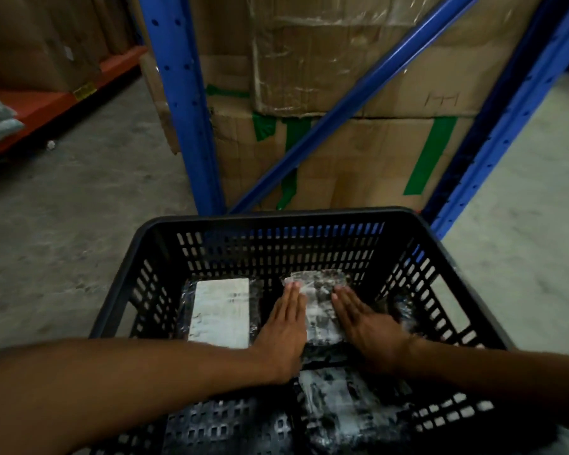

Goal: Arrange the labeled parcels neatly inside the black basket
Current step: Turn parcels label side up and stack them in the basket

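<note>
A black slatted basket (276, 221) sits on the floor in front of me. On its bottom lie dark plastic-wrapped parcels with white labels: one at the back left (220, 313), one in the middle (319, 310), one nearer me (339, 405). A further dark parcel (403, 310) lies by the right wall. My left hand (284, 326) lies flat along the left side of the middle parcel. My right hand (362, 323) lies flat along its right side. Both hands have straight fingers and press the parcel between them, with no grip around it.
Blue rack uprights (178, 103) and a diagonal brace (352, 103) stand just behind the basket, with stacked cardboard boxes (358, 152) taped in green inside. An orange low shelf (43, 106) with boxes runs at the far left. Grey concrete floor (79, 205) surrounds the basket.
</note>
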